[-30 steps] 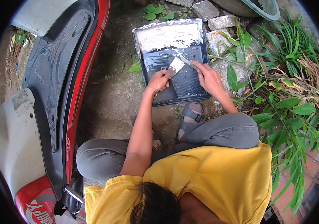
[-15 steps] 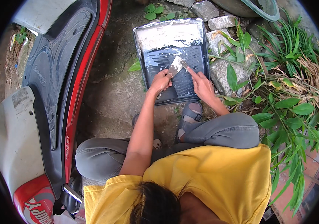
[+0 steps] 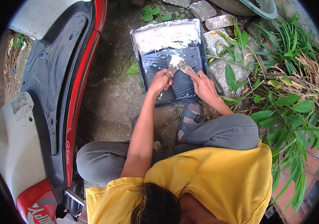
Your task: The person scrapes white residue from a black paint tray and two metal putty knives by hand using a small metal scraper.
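Note:
A black ribbed paint tray (image 3: 185, 87) lies on the ground in front of my feet. Thick white paste (image 3: 167, 37) fills its far end and is smeared partway down the ribs. Over the middle of the tray, my left hand (image 3: 160, 81) is closed around one putty knife (image 3: 172, 70), its blade pointing away from me. My right hand (image 3: 204, 85) grips a second scraper (image 3: 183, 66), slanting toward the left. The two blades meet and overlap, with a lump of white paste on them. My fingers hide most of both handles.
A red and grey motor scooter (image 3: 55, 74) stands close on my left. Broken concrete blocks (image 3: 219, 22) border the tray's right and far sides. Leafy plants (image 3: 290, 108) and dry leaves spread to the right. A large basin-like container (image 3: 264, 9) sits at the far right.
The right-hand scraper has shifted left across the other blade, and its blade now shows more broadly. The paste has gathered near the blade tips. My left hand stays nearly in place.

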`<state>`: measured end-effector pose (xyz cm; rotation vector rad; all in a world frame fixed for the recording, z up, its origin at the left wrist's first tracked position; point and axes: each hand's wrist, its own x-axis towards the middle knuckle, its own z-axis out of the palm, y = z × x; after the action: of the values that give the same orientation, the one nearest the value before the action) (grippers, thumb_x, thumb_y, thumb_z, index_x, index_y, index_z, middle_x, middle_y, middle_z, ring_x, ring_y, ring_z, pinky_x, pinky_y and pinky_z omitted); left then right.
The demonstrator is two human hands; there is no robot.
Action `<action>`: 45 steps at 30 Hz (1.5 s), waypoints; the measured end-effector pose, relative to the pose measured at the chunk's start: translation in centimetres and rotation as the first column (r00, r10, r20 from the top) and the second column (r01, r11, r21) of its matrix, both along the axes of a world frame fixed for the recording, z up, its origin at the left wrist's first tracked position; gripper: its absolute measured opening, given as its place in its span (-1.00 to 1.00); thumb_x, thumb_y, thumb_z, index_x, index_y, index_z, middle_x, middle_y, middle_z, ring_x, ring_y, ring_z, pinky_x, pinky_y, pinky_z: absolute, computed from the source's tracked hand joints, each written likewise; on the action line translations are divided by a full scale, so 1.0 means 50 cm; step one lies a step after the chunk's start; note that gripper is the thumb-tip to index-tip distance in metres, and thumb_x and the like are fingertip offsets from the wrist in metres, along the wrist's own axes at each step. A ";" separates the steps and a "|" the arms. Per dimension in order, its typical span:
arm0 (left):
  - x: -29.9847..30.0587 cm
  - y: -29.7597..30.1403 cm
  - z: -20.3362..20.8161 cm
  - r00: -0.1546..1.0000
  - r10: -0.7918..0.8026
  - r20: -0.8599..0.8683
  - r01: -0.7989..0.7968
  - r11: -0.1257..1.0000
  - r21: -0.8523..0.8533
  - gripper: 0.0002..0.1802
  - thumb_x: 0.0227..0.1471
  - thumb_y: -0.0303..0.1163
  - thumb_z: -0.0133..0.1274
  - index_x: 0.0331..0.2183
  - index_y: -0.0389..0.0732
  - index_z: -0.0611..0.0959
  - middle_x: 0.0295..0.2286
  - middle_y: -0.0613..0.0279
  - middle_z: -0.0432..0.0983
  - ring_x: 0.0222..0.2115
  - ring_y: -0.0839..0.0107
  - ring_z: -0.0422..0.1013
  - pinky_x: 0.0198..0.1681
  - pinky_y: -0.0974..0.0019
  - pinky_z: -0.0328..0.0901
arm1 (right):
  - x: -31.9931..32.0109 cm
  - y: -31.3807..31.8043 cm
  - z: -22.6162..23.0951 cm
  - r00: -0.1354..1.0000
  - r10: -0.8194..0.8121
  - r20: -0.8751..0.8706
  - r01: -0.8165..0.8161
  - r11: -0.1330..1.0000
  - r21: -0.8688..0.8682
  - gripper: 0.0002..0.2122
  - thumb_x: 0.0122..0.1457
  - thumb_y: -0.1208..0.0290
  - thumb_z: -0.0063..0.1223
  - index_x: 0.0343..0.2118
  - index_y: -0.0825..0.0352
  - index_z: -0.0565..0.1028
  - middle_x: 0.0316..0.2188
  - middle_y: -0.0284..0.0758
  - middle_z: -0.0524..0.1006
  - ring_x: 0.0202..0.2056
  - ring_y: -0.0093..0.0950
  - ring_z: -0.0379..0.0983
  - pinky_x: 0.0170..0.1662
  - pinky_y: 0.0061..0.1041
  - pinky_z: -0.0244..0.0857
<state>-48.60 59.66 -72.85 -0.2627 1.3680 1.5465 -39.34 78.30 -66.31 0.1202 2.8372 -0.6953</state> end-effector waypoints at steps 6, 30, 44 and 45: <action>0.002 0.011 0.004 1.000 -0.008 0.004 0.008 1.000 0.012 -0.88 0.19 -0.33 -0.16 -0.33 -0.15 0.42 -0.70 0.39 0.29 -0.82 0.67 0.09 -0.81 0.56 -0.02 | 0.010 -0.004 -0.025 0.996 0.075 -0.038 -0.070 0.990 0.119 -0.50 0.07 0.56 -0.07 0.11 0.00 0.35 -0.40 -0.15 0.35 -0.39 -0.15 0.43 -0.39 -0.20 0.36; -0.036 -0.004 0.069 0.991 0.000 -0.132 0.016 0.993 0.120 -0.84 0.21 -0.28 -0.12 -0.34 -0.14 0.46 -0.67 0.38 0.35 -0.77 0.72 0.10 -0.75 0.60 0.00 | -0.072 0.087 -0.010 0.926 -0.324 0.195 0.367 0.649 -0.666 -0.64 0.32 0.41 -0.25 0.16 0.34 0.24 -0.58 -0.44 0.38 -0.66 -0.70 0.19 -0.59 -0.67 0.15; -0.037 -0.004 0.064 0.984 -0.020 -0.176 0.031 0.998 0.056 -0.86 0.20 -0.30 -0.15 -0.28 -0.13 0.47 -0.69 0.42 0.32 -0.77 0.70 0.09 -0.74 0.55 -0.04 | -0.077 0.092 -0.025 0.909 -0.326 0.259 0.411 0.609 -0.679 -0.61 0.33 0.36 -0.27 0.18 0.34 0.21 -0.58 -0.44 0.37 -0.69 -0.70 0.18 -0.62 -0.68 0.13; -0.037 -0.004 0.065 0.983 -0.014 -0.183 0.025 0.998 0.056 -0.85 0.20 -0.30 -0.15 -0.28 -0.13 0.47 -0.69 0.42 0.32 -0.77 0.70 0.09 -0.74 0.55 -0.04 | -0.078 0.089 -0.024 0.909 -0.325 0.261 0.413 0.607 -0.679 -0.61 0.33 0.36 -0.27 0.18 0.34 0.21 -0.58 -0.44 0.37 -0.69 -0.70 0.18 -0.62 -0.68 0.13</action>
<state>-50.44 59.44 -69.59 -0.0720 1.4593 1.6231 -43.24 82.77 -67.50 0.6024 2.2107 -1.7847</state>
